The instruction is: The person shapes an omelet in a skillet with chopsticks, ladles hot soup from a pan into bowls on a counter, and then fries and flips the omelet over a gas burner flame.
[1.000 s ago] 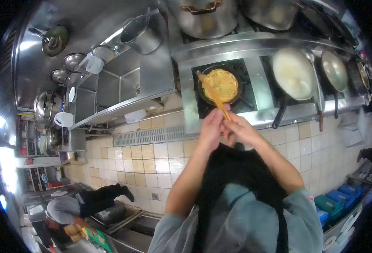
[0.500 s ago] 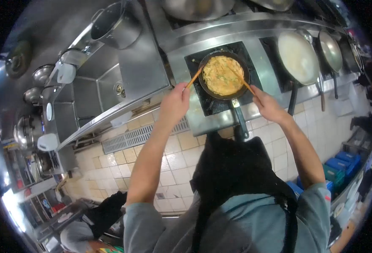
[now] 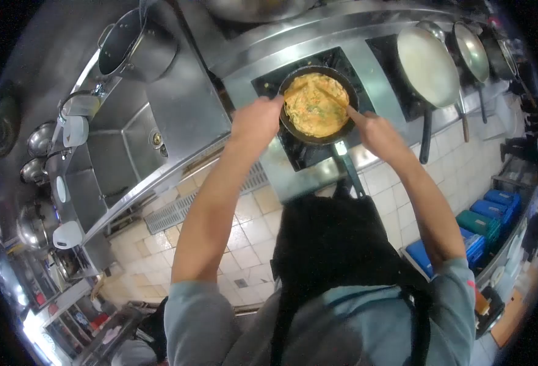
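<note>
A dark frying pan (image 3: 355, 91) with a yellow-orange egg mixture (image 3: 317, 113) in it, flecked with green, sits on the black burner (image 3: 299, 155). Its long handle (image 3: 353, 175) points toward my body. At the pan's left rim, my left hand (image 3: 256, 121) is closed on a wooden utensil (image 3: 293, 93) that reaches over the food. My right hand (image 3: 377, 138) grips another wooden utensil (image 3: 337, 100) at the right rim, its far end over the egg mixture. Both fists hide parts of the utensils.
A large pale pan (image 3: 427, 67) and a smaller metal pan (image 3: 471, 53) stand on the right burners. A steel sink (image 3: 119, 146) and tall pot (image 3: 153, 52) are at left. Blue crates (image 3: 418, 255) stand at lower right. Another person's sleeve (image 3: 134, 352) shows at lower left.
Both hands have moved closer to the pan, and the utensils now reach further over the food. The view has shifted and turned slightly. Less of the other person shows.
</note>
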`<state>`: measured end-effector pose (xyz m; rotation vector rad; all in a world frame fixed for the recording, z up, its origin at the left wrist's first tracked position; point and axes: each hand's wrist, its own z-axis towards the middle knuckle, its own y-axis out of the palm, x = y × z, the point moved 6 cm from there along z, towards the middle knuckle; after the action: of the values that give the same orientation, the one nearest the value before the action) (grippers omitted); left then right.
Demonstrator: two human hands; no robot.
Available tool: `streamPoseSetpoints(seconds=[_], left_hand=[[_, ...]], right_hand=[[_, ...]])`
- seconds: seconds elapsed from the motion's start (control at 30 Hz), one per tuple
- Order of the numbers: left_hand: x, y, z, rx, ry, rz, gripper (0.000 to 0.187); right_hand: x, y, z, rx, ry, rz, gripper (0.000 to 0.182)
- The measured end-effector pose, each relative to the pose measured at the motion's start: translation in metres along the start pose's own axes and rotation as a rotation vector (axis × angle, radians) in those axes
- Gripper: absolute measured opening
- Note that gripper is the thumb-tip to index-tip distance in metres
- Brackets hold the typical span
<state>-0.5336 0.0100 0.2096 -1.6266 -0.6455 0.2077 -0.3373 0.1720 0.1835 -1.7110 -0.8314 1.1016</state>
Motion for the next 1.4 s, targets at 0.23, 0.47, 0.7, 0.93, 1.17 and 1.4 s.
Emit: streamPoseSetpoints(seconds=[0.23,0.47,0.7,0.93,1.17,1.4], left_hand=[[0.016,0.007,-0.026,-0.106,0.02,0.04,0.038],[0.024,0.004,-0.045,-0.181,-0.037,0.014,0.04],[0.042,0.029,-0.063,-0.365,-0.016,0.006,0.041],[0.053,-0.002,-0.029,-0.24,0.066,0.035,0.033],[0.027,-0.014,-0.031,-0.188,-0.037,0.005,0.029],[0.02,0.022,-0.058,-0.258,-0.053,0.049,0.029]], right_hand=[[0.001,-0.008,-0.021,-0.021,-0.02,0.094,0.058],[0.004,-0.029,-0.035,-0.055,-0.045,0.125,0.057],[0.018,-0.027,-0.051,-0.173,-0.077,0.055,0.056],[0.017,-0.049,-0.032,-0.056,-0.082,0.112,0.052],[0.024,-0.032,-0.022,-0.066,-0.087,0.024,0.06],[0.0,0.008,-0.025,-0.162,-0.135,0.06,0.065]])
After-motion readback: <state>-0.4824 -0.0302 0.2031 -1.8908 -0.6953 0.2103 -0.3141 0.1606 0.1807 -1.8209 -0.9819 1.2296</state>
